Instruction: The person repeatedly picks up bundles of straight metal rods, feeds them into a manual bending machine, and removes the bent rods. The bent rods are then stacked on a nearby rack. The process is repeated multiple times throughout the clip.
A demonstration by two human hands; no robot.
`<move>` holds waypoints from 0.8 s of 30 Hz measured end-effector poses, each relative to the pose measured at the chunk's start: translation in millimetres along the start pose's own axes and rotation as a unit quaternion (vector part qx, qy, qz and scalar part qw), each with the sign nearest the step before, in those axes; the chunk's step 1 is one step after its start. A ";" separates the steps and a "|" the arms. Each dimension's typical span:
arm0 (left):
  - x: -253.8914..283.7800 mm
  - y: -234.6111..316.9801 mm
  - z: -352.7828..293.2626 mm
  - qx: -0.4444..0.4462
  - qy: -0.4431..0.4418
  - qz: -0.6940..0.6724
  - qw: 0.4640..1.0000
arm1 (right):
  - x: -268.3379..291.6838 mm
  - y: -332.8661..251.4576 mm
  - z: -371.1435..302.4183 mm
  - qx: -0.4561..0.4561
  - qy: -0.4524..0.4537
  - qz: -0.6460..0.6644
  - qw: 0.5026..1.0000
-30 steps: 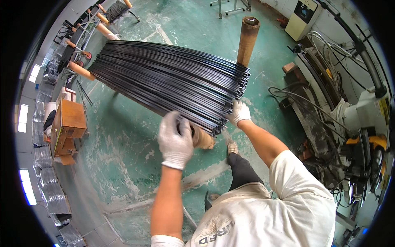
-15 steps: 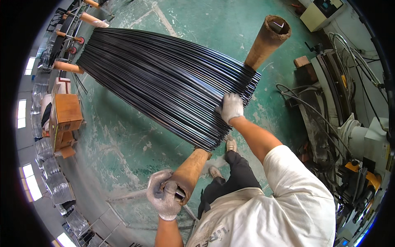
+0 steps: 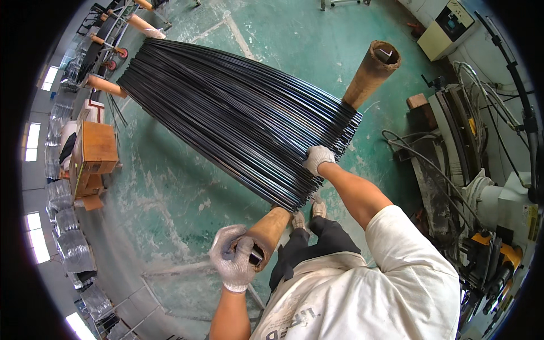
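A wide bundle of long black strips point(image 3: 226, 107) lies across a rack, its near ends toward me. My right hand point(image 3: 318, 160), in a pale work glove, rests on the strips near those ends with its fingers curled over some of them. My left hand point(image 3: 233, 258), gloved too, grips the rim of a brown cardboard tube point(image 3: 271, 229) beside the bundle's near corner, thumb over the edge. Inside that tube a metal bar end shows. A second cardboard tube point(image 3: 365, 79) stands up at the bundle's far right corner, also sleeved over a metal bar.
Orange-brown tubes point(image 3: 106, 85) stick out at the bundle's far left end, near a wheeled rack. Cardboard boxes point(image 3: 99, 148) are stacked on the left. Machinery with hoses point(image 3: 447, 164) lines the right side. A cream cabinet point(image 3: 445, 31) stands at the upper right. The green floor point(image 3: 164, 221) is worn.
The view has shifted slightly, so the bundle sits a little lower and more to the right. My left hand stays on the tube rim; my right hand stays on the strips. One foot has moved forward.
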State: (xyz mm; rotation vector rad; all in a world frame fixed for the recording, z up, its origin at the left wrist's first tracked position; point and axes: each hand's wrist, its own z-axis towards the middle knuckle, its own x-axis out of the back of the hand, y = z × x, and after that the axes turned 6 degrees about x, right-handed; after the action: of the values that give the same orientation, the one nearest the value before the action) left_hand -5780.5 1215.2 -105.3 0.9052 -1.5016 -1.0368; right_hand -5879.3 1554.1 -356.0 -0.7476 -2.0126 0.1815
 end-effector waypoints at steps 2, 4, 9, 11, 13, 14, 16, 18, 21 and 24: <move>0.1 -0.6 -4.9 0.004 0.010 -0.015 1.000 | 0.2 -3.4 -7.8 -0.005 0.000 -0.024 1.000; -2.3 1.2 -4.3 -0.011 0.008 -0.040 0.999 | 6.8 -3.4 -13.1 -0.016 -0.005 -0.032 0.999; -1.3 6.0 -6.8 -0.036 0.022 -0.044 0.998 | 18.3 -6.4 -50.6 -0.033 0.015 -0.048 0.998; -1.1 9.1 -9.1 -0.054 0.035 -0.037 0.997 | 17.3 -0.1 -66.5 -0.041 0.029 -0.038 0.998; -0.4 11.3 -12.7 -0.162 0.073 0.041 0.983 | 17.7 1.0 -88.5 -0.042 0.033 -0.006 0.999; 0.9 14.9 -13.8 -0.237 0.087 0.096 0.963 | 17.2 4.2 -102.9 -0.043 0.035 0.004 0.998; 3.0 27.6 -24.6 -0.340 0.090 0.180 0.918 | 21.8 1.7 -146.4 -0.051 0.023 0.023 0.998; -1.6 31.2 -42.6 -0.398 0.028 0.171 0.901 | 7.0 16.3 -188.1 -0.072 0.019 0.061 0.995; -17.5 6.8 -75.8 -0.445 -0.061 0.192 0.873 | -5.2 36.5 -289.5 -0.122 0.008 0.059 0.991; -27.8 11.0 -73.0 -0.461 -0.082 0.221 0.855 | -40.0 78.2 -405.1 -0.190 0.013 0.041 0.981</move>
State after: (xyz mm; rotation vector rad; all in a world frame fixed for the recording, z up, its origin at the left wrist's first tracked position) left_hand -5704.2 1234.1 -98.8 -0.2090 -1.0456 -1.2967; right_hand -5496.8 1526.1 -198.7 -1.0664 -2.0171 -0.1716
